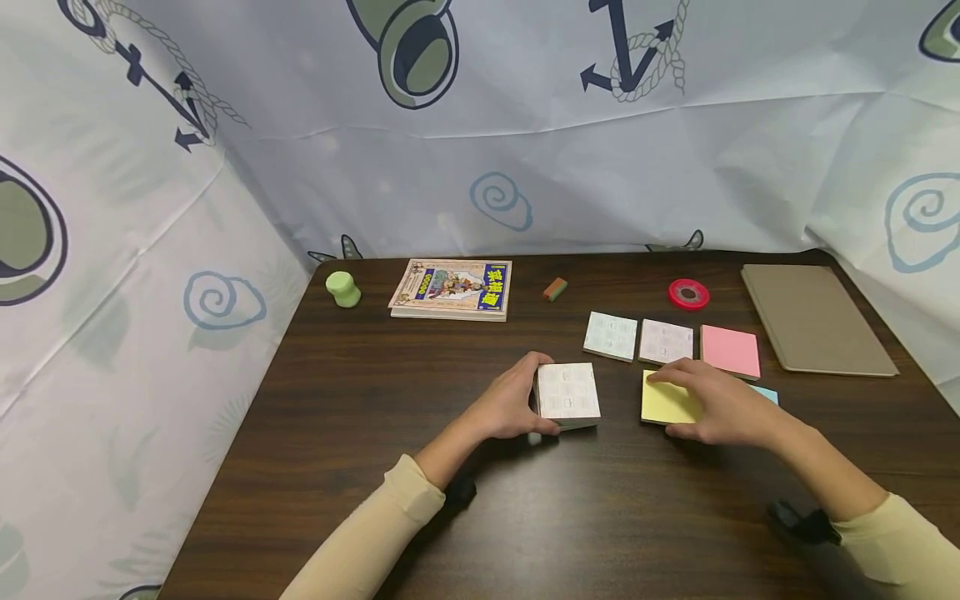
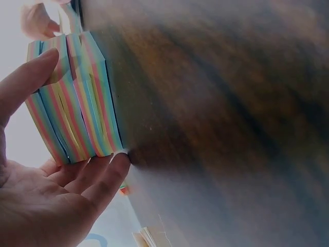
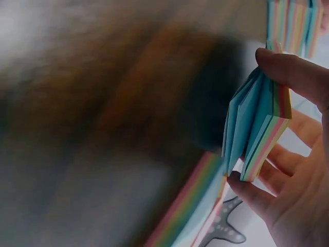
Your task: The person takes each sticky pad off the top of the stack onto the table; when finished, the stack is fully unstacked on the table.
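Left hand (image 1: pixel 510 406) gripping white notepad (image 1: pixel 567 392), right hand (image 1: pixel 723 402) just beside it grasping yellow notepad (image 1: pixel 666 402), dark table (image 1: pixel 375 467) beneath

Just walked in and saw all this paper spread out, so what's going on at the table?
A person sits at a dark wooden table handling sticky-note pads. The left hand grips a thick multicoloured pad by its side, while the right hand holds a yellow-topped pad by its edges. Three more pads lie in a row behind them. Farther back are a picture book, red tape roll and grey notebook.
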A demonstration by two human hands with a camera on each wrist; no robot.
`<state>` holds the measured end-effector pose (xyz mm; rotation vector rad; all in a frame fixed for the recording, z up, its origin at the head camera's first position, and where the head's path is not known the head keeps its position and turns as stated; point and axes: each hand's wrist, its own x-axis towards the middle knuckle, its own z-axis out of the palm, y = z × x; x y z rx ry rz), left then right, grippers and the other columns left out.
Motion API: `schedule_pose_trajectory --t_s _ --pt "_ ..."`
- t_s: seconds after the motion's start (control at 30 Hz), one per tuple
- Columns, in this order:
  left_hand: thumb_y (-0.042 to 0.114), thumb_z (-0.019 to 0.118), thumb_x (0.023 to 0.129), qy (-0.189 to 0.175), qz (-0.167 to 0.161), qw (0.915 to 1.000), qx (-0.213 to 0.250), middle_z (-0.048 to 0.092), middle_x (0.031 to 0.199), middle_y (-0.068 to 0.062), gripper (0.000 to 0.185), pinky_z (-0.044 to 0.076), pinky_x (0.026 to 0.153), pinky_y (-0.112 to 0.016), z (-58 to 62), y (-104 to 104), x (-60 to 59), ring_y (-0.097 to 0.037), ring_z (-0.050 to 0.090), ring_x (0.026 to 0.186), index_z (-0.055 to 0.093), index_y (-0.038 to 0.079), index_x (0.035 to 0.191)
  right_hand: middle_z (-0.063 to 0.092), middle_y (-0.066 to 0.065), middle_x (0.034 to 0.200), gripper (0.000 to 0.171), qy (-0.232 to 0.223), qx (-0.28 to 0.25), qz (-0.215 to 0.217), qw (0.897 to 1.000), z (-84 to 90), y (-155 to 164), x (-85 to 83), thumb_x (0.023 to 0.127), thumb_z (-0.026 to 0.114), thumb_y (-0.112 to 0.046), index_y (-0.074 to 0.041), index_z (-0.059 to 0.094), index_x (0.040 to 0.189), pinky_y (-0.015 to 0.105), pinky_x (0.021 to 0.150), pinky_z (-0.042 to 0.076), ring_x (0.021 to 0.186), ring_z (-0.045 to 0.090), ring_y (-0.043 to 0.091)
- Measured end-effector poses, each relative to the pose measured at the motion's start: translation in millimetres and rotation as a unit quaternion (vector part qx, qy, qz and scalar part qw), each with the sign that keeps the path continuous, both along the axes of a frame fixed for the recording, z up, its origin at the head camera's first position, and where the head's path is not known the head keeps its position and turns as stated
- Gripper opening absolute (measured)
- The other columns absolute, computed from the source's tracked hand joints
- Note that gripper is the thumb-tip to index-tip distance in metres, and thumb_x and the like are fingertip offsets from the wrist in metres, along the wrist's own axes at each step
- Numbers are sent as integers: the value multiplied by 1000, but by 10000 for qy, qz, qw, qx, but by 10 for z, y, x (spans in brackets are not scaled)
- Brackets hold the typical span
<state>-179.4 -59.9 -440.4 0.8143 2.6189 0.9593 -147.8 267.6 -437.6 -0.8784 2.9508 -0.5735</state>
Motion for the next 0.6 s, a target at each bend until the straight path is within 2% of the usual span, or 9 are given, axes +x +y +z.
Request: schedule_pose_trajectory --t_s 0.13,0.3,0.47,0.6 --pt "25 93 65 -34 21 10000 -4 55 118 -3 91 43 91 -34 -13 -5 -5 -17 53 101 39 9 137 59 11 124 67 5 127 -69 9999 -82 46 -3 69 88 -27 -11 62 128 50 90 46 111 56 31" --pt "25 94 65 12 20 10000 -4 55 118 -3 91 43 91 -34 -21 -8 -2 -17 53 101 39 9 137 59 11 124 66 3 265 -88 9996 -100 70 -13 70 87 -29 -11 62 129 51 90 46 112 56 30" --pt "25 94 65 29 2 10000 14 55 118 -3 91 43 91 -34 -16 -5 -3 -17 53 101 40 9 137 58 10 124 65 12 347 -25 9994 -72 79 -6 72 86 -30 -10 62 129 50 91 46 113 56 29" --pt "24 94 65 24 -2 10000 28 55 118 -3 91 43 91 -35 -7 -4 -4 -17 54 100 40 9 136 58 10 125 63 61 423 -40 9991 18 67 2 73 86 -33 -12 63 128 50 87 48 113 57 29"
